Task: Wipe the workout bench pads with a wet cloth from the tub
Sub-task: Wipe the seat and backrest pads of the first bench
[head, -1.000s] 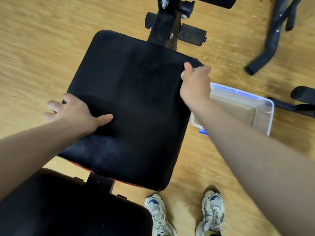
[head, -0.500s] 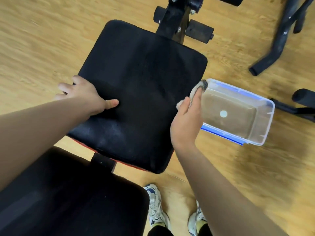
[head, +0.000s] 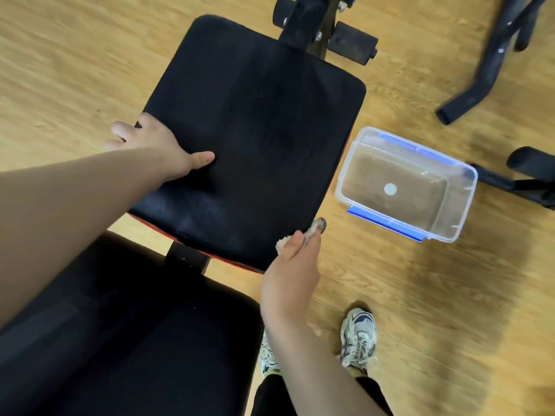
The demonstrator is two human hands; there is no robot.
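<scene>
Wooden floor (head: 390, 295), cloth (head: 316, 228) mostly hidden inside gripping right hand (head: 292, 274), left hand (head: 156, 145) clasping pad (head: 255, 130).

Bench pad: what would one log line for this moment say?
right hand: holds cloth at near right corner of pad | left hand: grips pad edge | tub: right of pad

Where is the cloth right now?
In the head view, the cloth is held in the right hand at the near right corner of the farther bench pad, left of the clear tub.
</scene>
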